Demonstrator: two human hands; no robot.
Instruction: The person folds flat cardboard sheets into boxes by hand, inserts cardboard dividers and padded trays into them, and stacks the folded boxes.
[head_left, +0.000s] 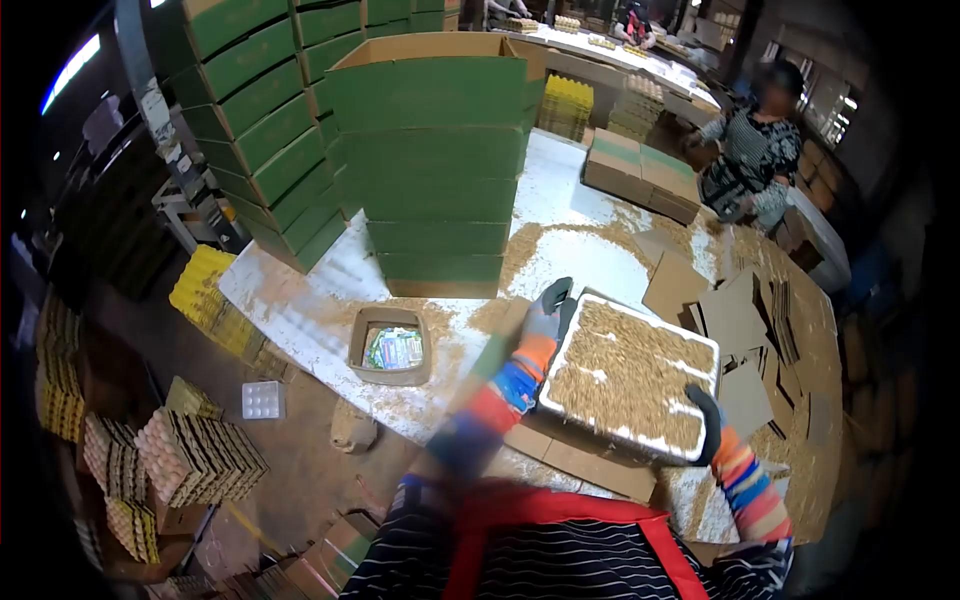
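The left arm (490, 405) reaches forward and slightly to the right, its forearm blurred. The left hand (556, 297), in a dark-fingered glove, is farther forward than the right hand (705, 420), whose dark-gloved fingers curl inward. The right arm (750, 487) angles inward from nearer the torso. Multicoloured striped sleeves cover both forearms; the hands are well apart.

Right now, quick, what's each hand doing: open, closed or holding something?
Left hand: against the tray's far left corner; can't tell if it grips.
Right hand: holding the tray's right side, fingers over the rim.
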